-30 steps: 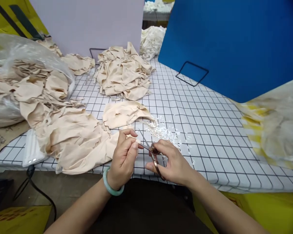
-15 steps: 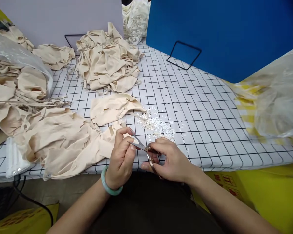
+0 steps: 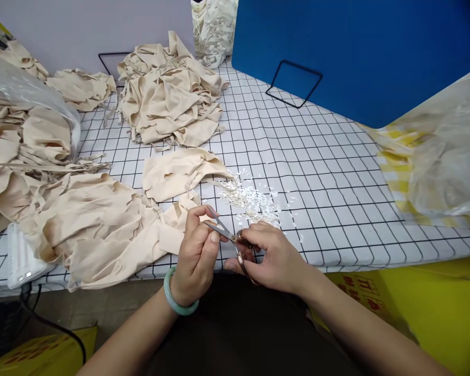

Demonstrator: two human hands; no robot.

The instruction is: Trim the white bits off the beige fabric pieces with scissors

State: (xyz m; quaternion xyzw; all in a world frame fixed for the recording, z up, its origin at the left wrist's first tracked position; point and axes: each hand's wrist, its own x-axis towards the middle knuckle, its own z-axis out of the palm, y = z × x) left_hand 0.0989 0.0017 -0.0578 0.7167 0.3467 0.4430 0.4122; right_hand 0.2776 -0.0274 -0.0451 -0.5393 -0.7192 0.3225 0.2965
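While gripped: scissors (image 3: 235, 241) (right hand (image 3: 274, 257))

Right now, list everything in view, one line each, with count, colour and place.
table cover: one, white with black grid, centre
fabric pieces: heap, beige, near left
fabric pile: one, beige, far centre
single fabric piece: one, beige, mid table
white snippets: many, white, ahead of the hands
blue board: one, far right
plastic bag: one, clear and yellow, right
scissors: one pair, metal
bracelet: one, pale green, left wrist
left hand: pinches a small piece at the blades
right hand: holds the scissors
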